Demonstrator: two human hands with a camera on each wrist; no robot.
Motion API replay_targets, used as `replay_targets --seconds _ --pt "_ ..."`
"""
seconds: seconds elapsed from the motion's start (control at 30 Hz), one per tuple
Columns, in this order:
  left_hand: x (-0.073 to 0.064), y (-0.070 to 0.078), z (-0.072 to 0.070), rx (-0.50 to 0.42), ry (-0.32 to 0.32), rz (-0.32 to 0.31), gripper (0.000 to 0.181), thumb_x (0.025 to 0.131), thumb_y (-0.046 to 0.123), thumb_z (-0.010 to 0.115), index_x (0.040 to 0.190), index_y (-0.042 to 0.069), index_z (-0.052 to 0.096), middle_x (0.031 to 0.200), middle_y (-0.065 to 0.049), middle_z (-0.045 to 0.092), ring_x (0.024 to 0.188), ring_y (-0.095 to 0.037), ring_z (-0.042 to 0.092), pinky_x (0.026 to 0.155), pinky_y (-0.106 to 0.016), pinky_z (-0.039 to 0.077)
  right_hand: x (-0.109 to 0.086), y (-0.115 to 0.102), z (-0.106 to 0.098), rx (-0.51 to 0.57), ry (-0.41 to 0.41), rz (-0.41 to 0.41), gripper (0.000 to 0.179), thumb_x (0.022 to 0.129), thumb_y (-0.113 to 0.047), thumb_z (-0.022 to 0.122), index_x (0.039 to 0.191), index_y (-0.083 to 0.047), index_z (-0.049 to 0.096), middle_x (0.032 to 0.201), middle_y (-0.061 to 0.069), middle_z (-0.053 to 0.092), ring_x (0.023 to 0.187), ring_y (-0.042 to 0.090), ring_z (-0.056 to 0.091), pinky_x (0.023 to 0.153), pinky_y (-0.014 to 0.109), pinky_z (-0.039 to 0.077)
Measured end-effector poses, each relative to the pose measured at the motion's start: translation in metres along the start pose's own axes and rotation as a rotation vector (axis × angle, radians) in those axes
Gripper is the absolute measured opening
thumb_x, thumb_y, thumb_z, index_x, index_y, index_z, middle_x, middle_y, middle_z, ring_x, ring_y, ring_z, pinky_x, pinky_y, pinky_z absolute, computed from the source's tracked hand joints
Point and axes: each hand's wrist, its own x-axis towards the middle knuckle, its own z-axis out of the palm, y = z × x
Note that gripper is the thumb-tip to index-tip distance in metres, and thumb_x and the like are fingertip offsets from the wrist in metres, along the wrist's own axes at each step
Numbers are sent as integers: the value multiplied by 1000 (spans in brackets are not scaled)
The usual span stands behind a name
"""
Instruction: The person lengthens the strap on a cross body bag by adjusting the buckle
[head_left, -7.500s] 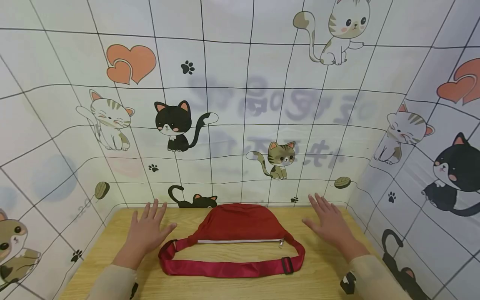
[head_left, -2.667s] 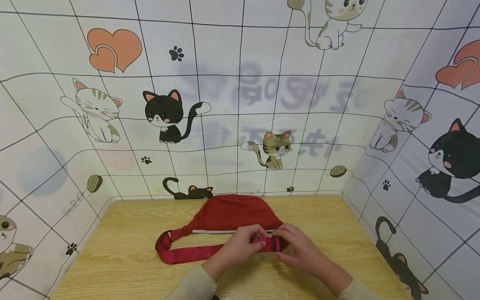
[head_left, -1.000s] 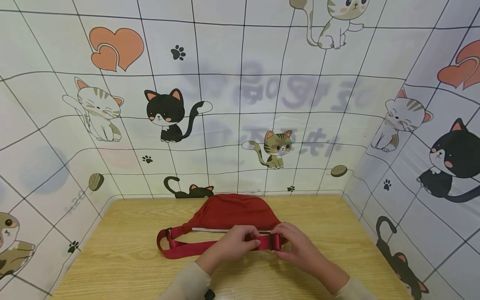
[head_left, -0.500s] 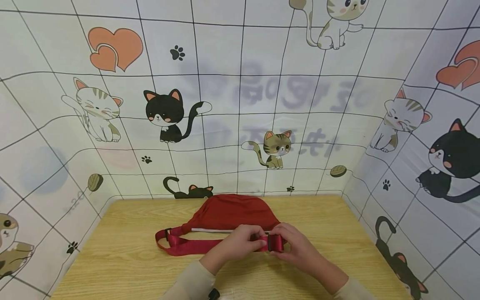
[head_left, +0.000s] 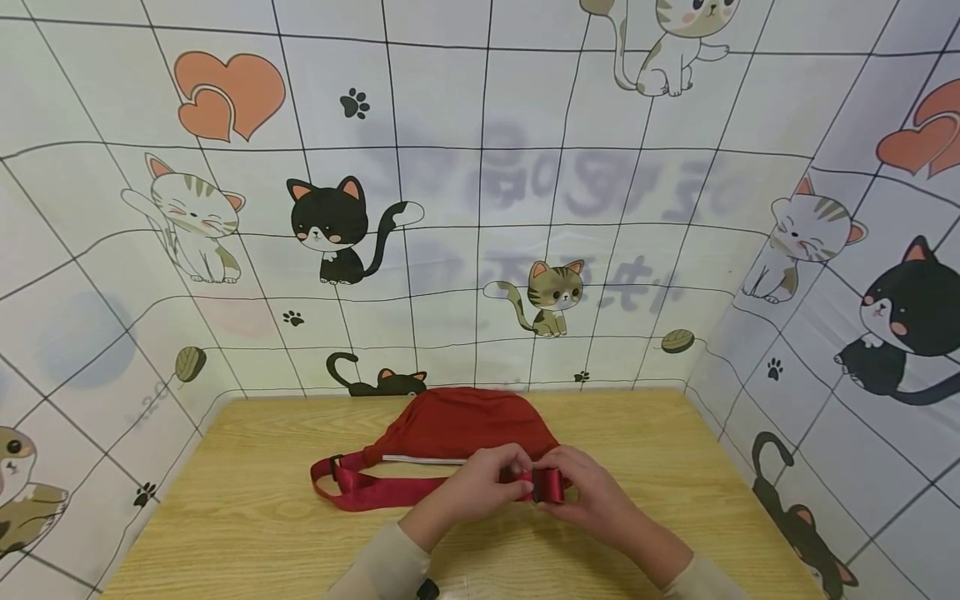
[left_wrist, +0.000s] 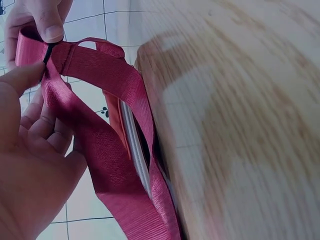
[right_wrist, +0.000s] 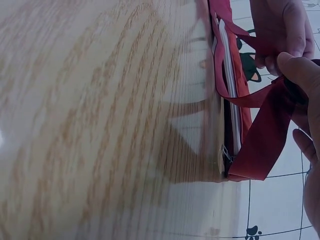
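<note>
A red waist bag [head_left: 468, 425] lies at the back of the table, its white zipper [right_wrist: 232, 85] facing me. Its dark red strap [head_left: 382, 493] loops in front and is lifted at the right end. With thumb and fingers my left hand [head_left: 480, 483] pinches the strap just left of the black slider buckle [head_left: 537, 485]. My right hand [head_left: 596, 500] grips the buckle and the short strap loop to its right. In the left wrist view the strap passes through the buckle [left_wrist: 47, 55] between both hands' fingertips. My fingers partly cover the buckle.
The wooden table [head_left: 247, 533] ends against a white cloth wall [head_left: 450, 192] printed with cats and grid lines. A second black strap adjuster [head_left: 335, 468] sits at the left end of the bag. The small metal zipper pull [right_wrist: 227, 154] hangs at its right end.
At first both hands lay spread beside the bag; they then took hold of the strap at its right end. Since then the buckle has slid slightly left, and the front strap lies closer to the bag.
</note>
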Motion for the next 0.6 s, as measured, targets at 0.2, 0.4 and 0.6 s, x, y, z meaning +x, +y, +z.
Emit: replay_targets --seconds 0.2,0.4,0.6 --pt "-1 1 0 50 -19 15 40 94 20 91 125 28 67 104 11 72 96 -2 65 90 -28 54 -2 0 1 21 0 74 63 78 -4 101 128 -13 65 118 -5 69 101 9 66 75 32 64" --pt "0 -1 2 124 -22 6 45 91 21 95 125 29 67 103 16 70 97 1 64 92 -28 54 -4 0 0 33 -1 78 62 78 -3 101 127 -12 65 116 -2 70 99 8 67 75 34 65" --pt "-1 1 1 207 -15 33 44 91 28 95 126 26 69 107 11 74 97 3 63 92 -26 56 -4 1 -1 43 -18 91 61 79 -4 100 129 -13 65 117 -2 71 97 10 69 76 35 65"
